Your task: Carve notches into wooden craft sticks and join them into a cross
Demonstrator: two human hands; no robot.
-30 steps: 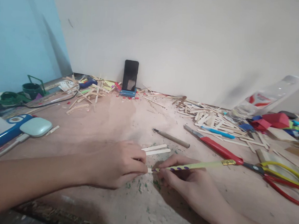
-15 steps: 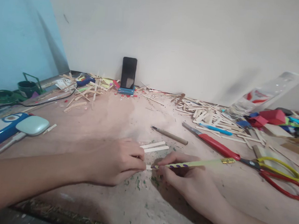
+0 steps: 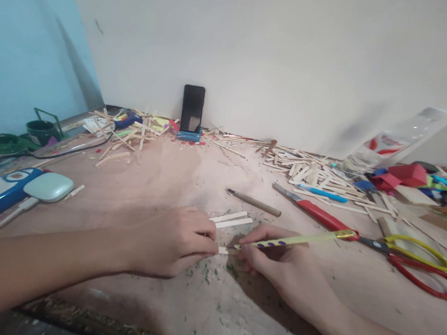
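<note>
My left hand [image 3: 186, 242] is closed on a small popsicle stick [image 3: 222, 250] that lies on the table; only its right end shows past the fingertips. In my right hand [image 3: 278, 262] a pale yellow pencil [image 3: 299, 240] with purple spots and a gold end is held in a writing grip. Its tip meets the stick's exposed end. Two more popsicle sticks [image 3: 234, 223] lie just behind my left fingers. Behind them rests a carving tool [image 3: 257, 202] with a brown handle.
At right lie a red-handled knife [image 3: 326, 217], scissors [image 3: 413, 255], a blue pen [image 3: 322, 193] and a pile of sticks [image 3: 312, 172]. A plastic bottle [image 3: 396, 140] leans on the wall. A phone [image 3: 192, 108] stands at the back; a pale green device [image 3: 49, 187] sits left.
The pencil has shifted slightly right, its gold end now over the knife's handle, and its tip has moved a little along the stick. My left hand stays in place.
</note>
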